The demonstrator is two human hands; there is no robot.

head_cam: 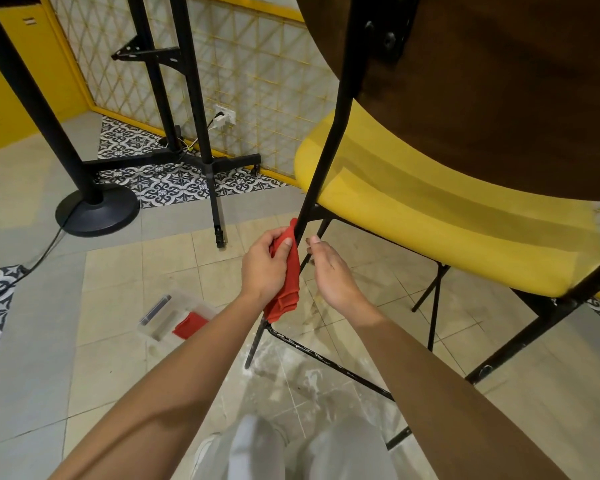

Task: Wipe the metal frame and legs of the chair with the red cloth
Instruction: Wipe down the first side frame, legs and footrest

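The chair has a yellow seat, a dark wooden backrest and a black metal frame. My left hand grips the red cloth, wrapped around the frame's left rear leg just below the seat. The cloth hangs down over the leg. My right hand is on the other side of the same leg, its fingertips resting on the bar. Below the hands the leg reaches the floor, joined to a scuffed lower crossbar.
A clear plastic box holding another red cloth lies on the tiled floor to the left. A black round-based pole with a cable and black stand legs are further back. The wall has a yellow grid and a socket.
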